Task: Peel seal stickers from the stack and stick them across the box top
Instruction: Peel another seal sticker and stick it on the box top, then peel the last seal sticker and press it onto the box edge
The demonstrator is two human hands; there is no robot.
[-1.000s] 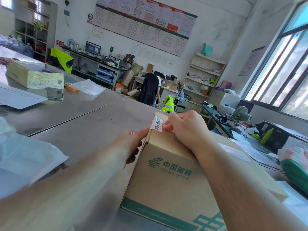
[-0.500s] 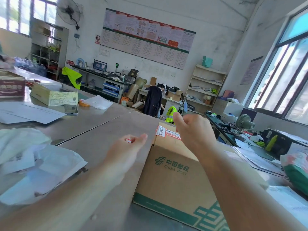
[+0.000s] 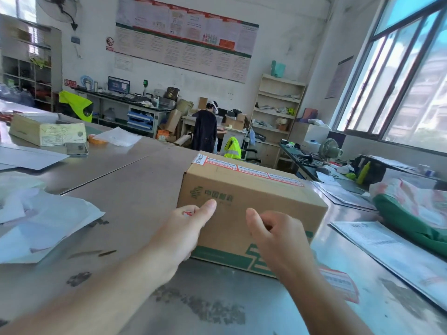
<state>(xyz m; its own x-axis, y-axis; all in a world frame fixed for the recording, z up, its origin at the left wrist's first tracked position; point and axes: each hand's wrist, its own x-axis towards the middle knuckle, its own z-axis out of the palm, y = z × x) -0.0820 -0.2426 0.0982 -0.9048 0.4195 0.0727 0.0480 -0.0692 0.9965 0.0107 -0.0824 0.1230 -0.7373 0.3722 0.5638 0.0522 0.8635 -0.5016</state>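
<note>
- Both bare hands hover in front of the brown cardboard box with green printed markings (image 3: 251, 201), which stands on the grey metal table (image 3: 135, 189).
- Left hand (image 3: 186, 228), thumb raised, is loosely curled at the box's near-left lower corner; a small red-and-white scrap (image 3: 187, 213) shows between thumb and fingers, though whether it is gripped cannot be told.
- Right hand (image 3: 278, 235) is half-curled before the box's near face, thumb up, holding nothing visible.
- Red-and-white seal stickers (image 3: 246, 168) run in a line along the box top, the far-left end reaching that corner.
- More red-and-white stickers (image 3: 341, 284) lie flat on the table just right of the box's near-right corner.
- Left of the box the table is bare up to crumpled white paper (image 3: 48, 221); right of it lie printed sheets (image 3: 391, 247) and a green-and-white plastic bag (image 3: 411, 213).
</note>
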